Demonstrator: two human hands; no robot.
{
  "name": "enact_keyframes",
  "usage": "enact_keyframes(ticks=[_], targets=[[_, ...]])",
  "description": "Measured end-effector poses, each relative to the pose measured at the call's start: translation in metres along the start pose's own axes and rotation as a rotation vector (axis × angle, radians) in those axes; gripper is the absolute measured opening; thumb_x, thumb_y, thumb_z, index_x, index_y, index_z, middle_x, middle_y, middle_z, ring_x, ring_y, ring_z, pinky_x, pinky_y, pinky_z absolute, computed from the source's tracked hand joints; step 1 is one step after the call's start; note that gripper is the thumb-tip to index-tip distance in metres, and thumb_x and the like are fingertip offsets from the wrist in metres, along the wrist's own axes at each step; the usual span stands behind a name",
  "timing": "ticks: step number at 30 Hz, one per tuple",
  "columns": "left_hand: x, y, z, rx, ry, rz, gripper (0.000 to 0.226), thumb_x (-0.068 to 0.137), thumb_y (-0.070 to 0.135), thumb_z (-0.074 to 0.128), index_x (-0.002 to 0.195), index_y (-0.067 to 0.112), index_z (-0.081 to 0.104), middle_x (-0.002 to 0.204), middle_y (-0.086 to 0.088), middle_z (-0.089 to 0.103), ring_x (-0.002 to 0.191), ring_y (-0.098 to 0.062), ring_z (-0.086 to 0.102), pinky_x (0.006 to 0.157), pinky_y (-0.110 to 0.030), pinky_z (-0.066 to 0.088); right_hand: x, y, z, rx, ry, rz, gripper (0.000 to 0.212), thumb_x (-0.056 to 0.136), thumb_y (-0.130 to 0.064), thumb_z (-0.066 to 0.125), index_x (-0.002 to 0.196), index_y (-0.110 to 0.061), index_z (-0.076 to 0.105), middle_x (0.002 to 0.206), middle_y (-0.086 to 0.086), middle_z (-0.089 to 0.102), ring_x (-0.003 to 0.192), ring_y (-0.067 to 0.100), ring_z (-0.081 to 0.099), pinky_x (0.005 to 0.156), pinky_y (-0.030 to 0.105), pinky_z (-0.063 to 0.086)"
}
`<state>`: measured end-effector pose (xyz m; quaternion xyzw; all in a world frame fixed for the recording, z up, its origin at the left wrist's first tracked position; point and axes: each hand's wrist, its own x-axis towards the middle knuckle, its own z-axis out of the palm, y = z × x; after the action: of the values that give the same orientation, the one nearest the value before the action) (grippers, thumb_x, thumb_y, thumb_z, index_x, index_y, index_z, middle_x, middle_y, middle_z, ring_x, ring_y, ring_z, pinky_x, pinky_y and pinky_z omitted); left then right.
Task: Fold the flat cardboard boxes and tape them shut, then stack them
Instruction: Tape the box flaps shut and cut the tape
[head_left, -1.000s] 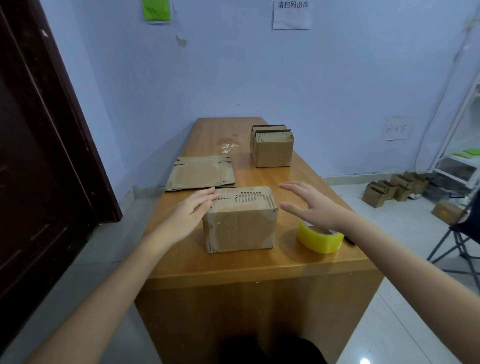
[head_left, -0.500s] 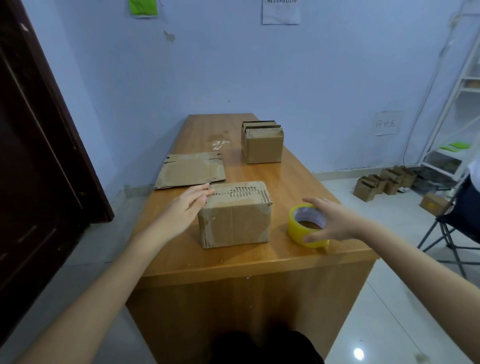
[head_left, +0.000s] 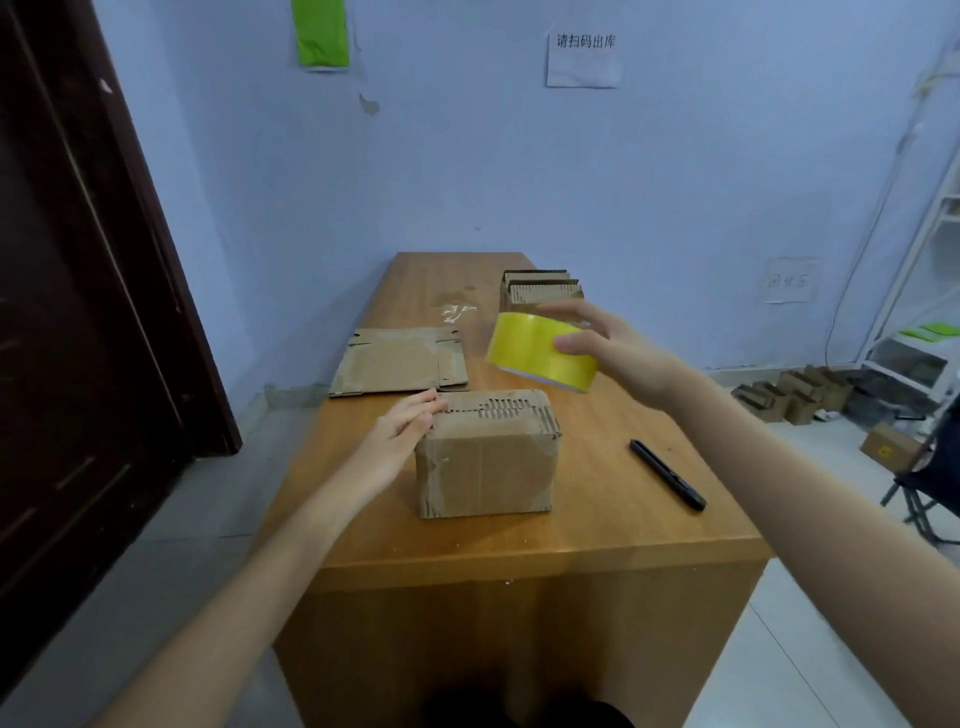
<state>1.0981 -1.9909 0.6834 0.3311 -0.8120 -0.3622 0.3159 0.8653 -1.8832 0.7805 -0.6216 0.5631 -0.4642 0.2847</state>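
A folded cardboard box (head_left: 488, 457) stands near the front of the wooden table (head_left: 597, 540), its flaps closed on top. My left hand (head_left: 402, 434) lies flat against the box's upper left edge, fingers together. My right hand (head_left: 608, 348) holds a roll of yellow tape (head_left: 537, 351) in the air, above and behind the box. Flat unfolded cardboard (head_left: 397, 361) lies on the table's left side. Another folded box (head_left: 540, 291) stands at the far end, partly hidden by the tape and my right hand.
A black pen (head_left: 667, 473) lies on the table to the right of the box. Several small boxes (head_left: 795, 395) sit on the floor by a white shelf (head_left: 919, 322) at right. A dark door (head_left: 78, 312) stands at left.
My right hand closed on the yellow tape roll and lifted it off the table, up and leftward. This uncovered the black pen. My left hand stayed on the box.
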Motion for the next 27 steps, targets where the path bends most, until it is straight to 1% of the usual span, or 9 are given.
enact_keyframes(ticks=[4, 6, 8, 10, 13, 15, 18, 22, 27], targets=[[-0.001, 0.009, 0.006, -0.118, 0.080, -0.008, 0.032, 0.101, 0.011, 0.039, 0.127, 0.009, 0.056, 0.131, 0.008, 0.043, 0.120, -0.002, 0.035, 0.082, 0.003, 0.027, 0.021, 0.003, 0.044, 0.072, -0.101, -0.026, 0.056, 0.057, -0.049, 0.061, 0.112, -0.036, 0.060, 0.118, -0.013, 0.060, 0.108, 0.004, 0.057, 0.090, 0.024, 0.042], [-0.002, 0.013, 0.006, -0.179, 0.114, -0.044, 0.030, 0.099, 0.005, 0.041, 0.125, 0.004, 0.056, 0.121, -0.001, 0.051, 0.114, -0.008, 0.043, 0.074, 0.005, 0.031, 0.029, 0.011, 0.061, 0.158, -0.124, 0.004, 0.057, 0.057, -0.046, 0.062, 0.112, -0.030, 0.062, 0.114, -0.004, 0.062, 0.105, 0.014, 0.057, 0.089, 0.030, 0.043], [-0.002, 0.015, 0.004, -0.237, 0.123, -0.120, 0.025, 0.099, 0.009, 0.043, 0.118, 0.011, 0.059, 0.110, 0.000, 0.058, 0.106, -0.011, 0.051, 0.072, 0.002, 0.036, 0.034, 0.020, 0.072, 0.230, -0.143, 0.045, 0.064, 0.054, -0.044, 0.063, 0.114, -0.022, 0.061, 0.112, 0.005, 0.062, 0.103, 0.022, 0.058, 0.089, 0.036, 0.044], [-0.003, 0.017, 0.002, -0.341, 0.126, -0.172, 0.022, 0.100, 0.011, 0.042, 0.112, 0.020, 0.058, 0.103, 0.005, 0.061, 0.097, -0.008, 0.055, 0.077, -0.005, 0.039, 0.036, 0.025, 0.074, 0.298, -0.144, 0.072, 0.070, 0.050, -0.044, 0.063, 0.115, -0.018, 0.058, 0.109, 0.008, 0.061, 0.098, 0.023, 0.058, 0.085, 0.035, 0.046], [-0.005, 0.019, -0.007, -0.541, 0.170, -0.201, 0.031, 0.095, -0.004, 0.038, 0.097, 0.016, 0.062, 0.088, 0.009, 0.065, 0.086, -0.006, 0.058, 0.080, -0.015, 0.044, 0.038, 0.029, 0.073, 0.394, -0.149, 0.102, 0.068, 0.048, -0.045, 0.062, 0.110, -0.018, 0.057, 0.104, 0.009, 0.060, 0.090, 0.022, 0.059, 0.078, 0.034, 0.046], [-0.007, 0.020, -0.012, -0.548, 0.154, -0.196, 0.034, 0.091, -0.006, 0.039, 0.087, 0.015, 0.065, 0.085, 0.007, 0.066, 0.090, -0.012, 0.057, 0.088, -0.022, 0.044, 0.041, 0.031, 0.073, 0.376, -0.146, 0.099, 0.065, 0.049, -0.046, 0.062, 0.108, -0.018, 0.057, 0.103, 0.009, 0.060, 0.090, 0.022, 0.059, 0.079, 0.035, 0.045], [-0.009, 0.025, -0.018, -0.601, 0.194, -0.243, 0.028, 0.096, 0.009, 0.042, 0.088, 0.017, 0.067, 0.094, 0.003, 0.067, 0.102, -0.017, 0.060, 0.097, -0.032, 0.042, 0.043, 0.034, 0.076, 0.342, -0.152, 0.084, 0.063, 0.051, -0.047, 0.063, 0.107, -0.017, 0.058, 0.100, 0.008, 0.060, 0.089, 0.022, 0.058, 0.079, 0.035, 0.044], [-0.011, 0.034, -0.021, -0.554, 0.237, -0.207, 0.024, 0.097, 0.022, 0.045, 0.089, 0.022, 0.068, 0.092, 0.005, 0.070, 0.097, -0.011, 0.064, 0.089, -0.027, 0.047, 0.044, 0.038, 0.074, 0.294, -0.156, 0.038, 0.062, 0.055, -0.051, 0.064, 0.106, -0.017, 0.059, 0.093, 0.002, 0.062, 0.083, 0.015, 0.060, 0.074, 0.027, 0.047], [-0.003, 0.038, -0.021, -0.654, 0.274, -0.291, 0.021, 0.095, 0.027, 0.054, 0.084, 0.013, 0.066, 0.082, -0.002, 0.068, 0.080, -0.015, 0.064, 0.079, -0.028, 0.053, 0.043, 0.039, 0.073, 0.278, -0.174, 0.024, 0.062, 0.057, -0.052, 0.064, 0.107, -0.017, 0.059, 0.093, 0.000, 0.063, 0.083, 0.012, 0.061, 0.073, 0.024, 0.048]])
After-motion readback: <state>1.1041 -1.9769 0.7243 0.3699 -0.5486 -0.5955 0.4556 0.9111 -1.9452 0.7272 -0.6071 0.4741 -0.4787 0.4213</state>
